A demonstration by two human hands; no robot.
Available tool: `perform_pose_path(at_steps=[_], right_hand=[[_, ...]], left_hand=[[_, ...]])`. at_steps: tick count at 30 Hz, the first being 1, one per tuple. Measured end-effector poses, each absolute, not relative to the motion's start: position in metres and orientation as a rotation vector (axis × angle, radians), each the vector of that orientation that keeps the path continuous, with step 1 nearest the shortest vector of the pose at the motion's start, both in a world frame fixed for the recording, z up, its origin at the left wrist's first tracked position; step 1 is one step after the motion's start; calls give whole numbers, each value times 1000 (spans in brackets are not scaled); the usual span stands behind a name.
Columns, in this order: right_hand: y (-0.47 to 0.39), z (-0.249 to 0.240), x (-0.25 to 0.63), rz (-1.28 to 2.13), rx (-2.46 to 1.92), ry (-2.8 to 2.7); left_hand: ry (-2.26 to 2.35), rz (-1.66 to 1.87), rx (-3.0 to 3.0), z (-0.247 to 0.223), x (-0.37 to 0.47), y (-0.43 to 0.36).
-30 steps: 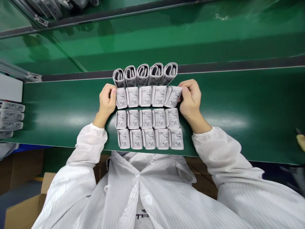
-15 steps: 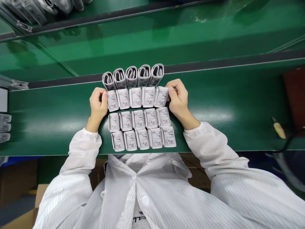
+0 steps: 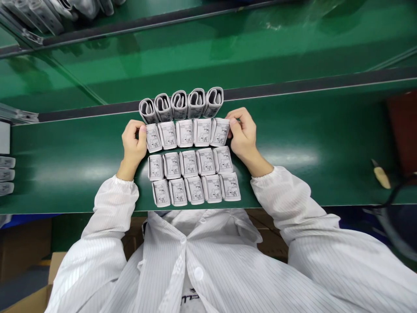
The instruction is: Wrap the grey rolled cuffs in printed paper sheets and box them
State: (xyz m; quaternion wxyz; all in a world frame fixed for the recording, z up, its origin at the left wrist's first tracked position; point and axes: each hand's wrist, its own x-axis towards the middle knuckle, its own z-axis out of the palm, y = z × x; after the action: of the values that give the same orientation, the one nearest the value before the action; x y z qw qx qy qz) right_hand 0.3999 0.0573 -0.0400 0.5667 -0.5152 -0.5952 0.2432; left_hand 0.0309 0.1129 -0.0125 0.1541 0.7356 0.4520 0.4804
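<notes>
Little new over the last half second: rows and both hands hold the same positions, so the work looks paused, likely a steadying grip. Against a second ago the view has swung right, bringing the pale-handled tool (image 3: 382, 177) fully into sight. Counts, near to far, on the green counter (image 3: 309, 156): near row (image 3: 196, 190), five folded printed pieces; second row (image 3: 189, 164), five more, just behind. Third row (image 3: 185, 133), five, between the hands: left hand (image 3: 133, 141) has its fingers clamped on the left end, right hand (image 3: 243, 134) has its fingers pinching the right-end piece, which leans. Far row (image 3: 180, 106), five rolls, coiled ends showing, right behind the third. Twenty in all. Left edge: side stack (image 3: 7, 175), three pieces visible, cut off by the frame. Upper shelf items (image 3: 48, 16): can't count, cropped.
</notes>
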Motion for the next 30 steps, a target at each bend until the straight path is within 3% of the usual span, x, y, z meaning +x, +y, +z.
perform_pose_path(at_steps=[5,12,15,19,22,30], right_hand=[[57,-43,402,535,-1195,-1448],[51,-30,415,238,-1244,-1669],[43,-26,423,191,-1221,-1647],[34,-24,425,412,-1100,-1778],[31,-23,419,625,-1116,-1901],[30,-20,410,620,-1398,-1753]], left_hand=[[1254,1410,2138,-17,28,116],[1284,1547,2397,-24,11,126],[1092,1619,2499,-17,7,110],[685,1178,2554,-9,12,86],[706,892,2494,-8,17,81],[1070,1037,1729,-9,36,73]])
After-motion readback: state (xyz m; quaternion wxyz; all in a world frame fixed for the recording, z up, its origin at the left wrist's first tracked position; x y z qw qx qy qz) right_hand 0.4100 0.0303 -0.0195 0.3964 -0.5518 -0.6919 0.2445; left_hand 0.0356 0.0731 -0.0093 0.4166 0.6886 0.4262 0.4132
